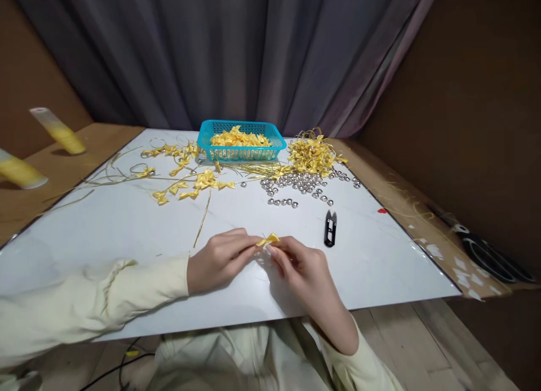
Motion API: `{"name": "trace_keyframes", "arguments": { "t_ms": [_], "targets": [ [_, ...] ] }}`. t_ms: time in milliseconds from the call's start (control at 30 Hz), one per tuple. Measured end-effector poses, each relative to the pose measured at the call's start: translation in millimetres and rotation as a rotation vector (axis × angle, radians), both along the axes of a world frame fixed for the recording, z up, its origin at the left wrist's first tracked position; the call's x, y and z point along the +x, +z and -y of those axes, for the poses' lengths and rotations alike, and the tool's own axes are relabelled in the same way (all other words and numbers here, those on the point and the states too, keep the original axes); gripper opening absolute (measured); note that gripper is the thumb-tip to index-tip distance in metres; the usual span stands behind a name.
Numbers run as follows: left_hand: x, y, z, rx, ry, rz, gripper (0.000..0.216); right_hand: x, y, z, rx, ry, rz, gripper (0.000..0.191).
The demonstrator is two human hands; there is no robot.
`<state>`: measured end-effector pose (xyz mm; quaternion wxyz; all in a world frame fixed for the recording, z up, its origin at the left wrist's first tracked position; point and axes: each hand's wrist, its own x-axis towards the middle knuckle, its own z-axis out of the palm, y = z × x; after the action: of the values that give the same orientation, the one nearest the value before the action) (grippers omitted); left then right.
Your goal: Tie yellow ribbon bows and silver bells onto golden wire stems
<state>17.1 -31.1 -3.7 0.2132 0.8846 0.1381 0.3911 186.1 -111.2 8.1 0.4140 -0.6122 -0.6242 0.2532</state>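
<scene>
Between my two hands, just above the white tabletop near its front edge, is a small yellow ribbon bow. My left hand pinches its left end with thumb and forefinger. The fingertips of my right hand close on its right side. A thin strand seems to stick up by the bow, too small to make out. Left of the hands lies a short gold cord. Black thread snips rest to the right, blades pointing away from me.
A teal basket of yellow bows stands at the back. Loose bows, gold cords, a heap of corded bows and silver beads spread before it. Large scissors lie right, yellow spools stand left.
</scene>
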Motion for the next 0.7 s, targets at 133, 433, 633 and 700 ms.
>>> {"name": "trace_keyframes", "arguments": {
  "t_ms": [133,433,633,700],
  "targets": [
    [3.0,7.7,-7.2,-0.349,0.030,-0.014,0.019,14.4,6.3,-6.7,-0.065,0.059,-0.037,0.033],
    [7.0,11.3,-13.7,-1.017,0.092,0.079,0.052,-0.5,20.0,-32.8,0.193,0.122,0.626,0.019],
    [7.1,8.3,-21.4,-1.032,-0.011,0.132,0.033,-2.1,31.5,-49.4,0.046,0.412,0.618,0.010],
    [8.5,7.6,-23.4,-1.094,-0.013,0.152,0.033,6.6,39.8,-54.8,0.013,0.406,0.542,0.009]
  ]
}}
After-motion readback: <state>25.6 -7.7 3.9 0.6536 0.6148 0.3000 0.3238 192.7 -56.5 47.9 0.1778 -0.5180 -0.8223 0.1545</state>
